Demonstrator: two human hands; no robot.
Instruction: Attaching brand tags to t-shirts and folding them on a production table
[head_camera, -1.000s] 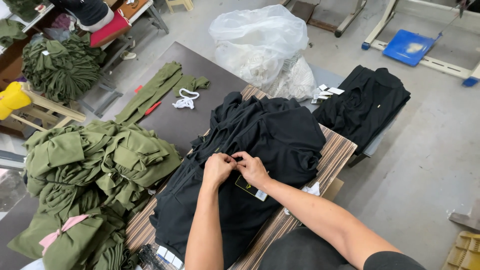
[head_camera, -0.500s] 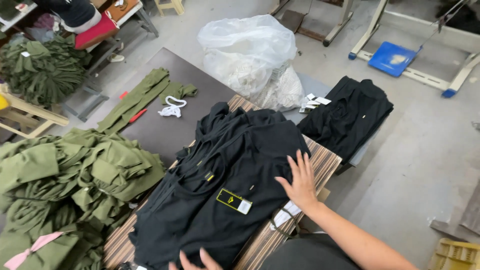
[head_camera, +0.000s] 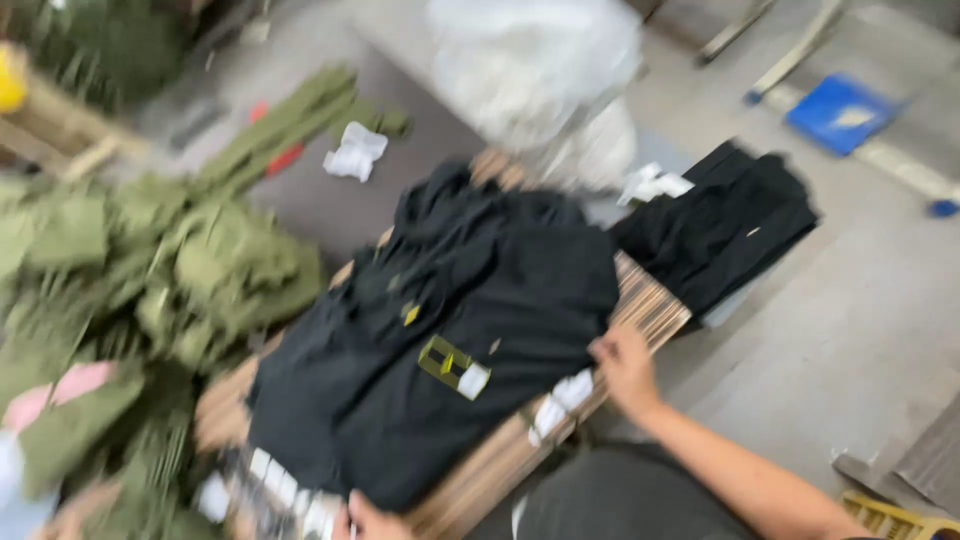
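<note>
The view is blurred by motion. A black garment (head_camera: 450, 330) with a small yellow-edged patch (head_camera: 445, 360) lies spread over a striped wooden table (head_camera: 655, 300). My right hand (head_camera: 625, 368) is at the garment's right edge, fingers curled on the cloth beside white hanging tags (head_camera: 560, 402). My left hand (head_camera: 365, 520) shows only partly at the bottom of the view, touching the garment's near hem. Its grip is not clear.
A heap of olive green garments (head_camera: 180, 270) fills the left side, with a pink cloth (head_camera: 55, 390) among them. A second black pile (head_camera: 720, 225) lies past the table's far right. A clear plastic bag (head_camera: 530, 70) and a white scrap (head_camera: 355, 155) lie behind.
Both hands left the patch in the middle of the garment. My right hand went from lying flat on the cloth to its right edge. My left hand dropped to the near hem.
</note>
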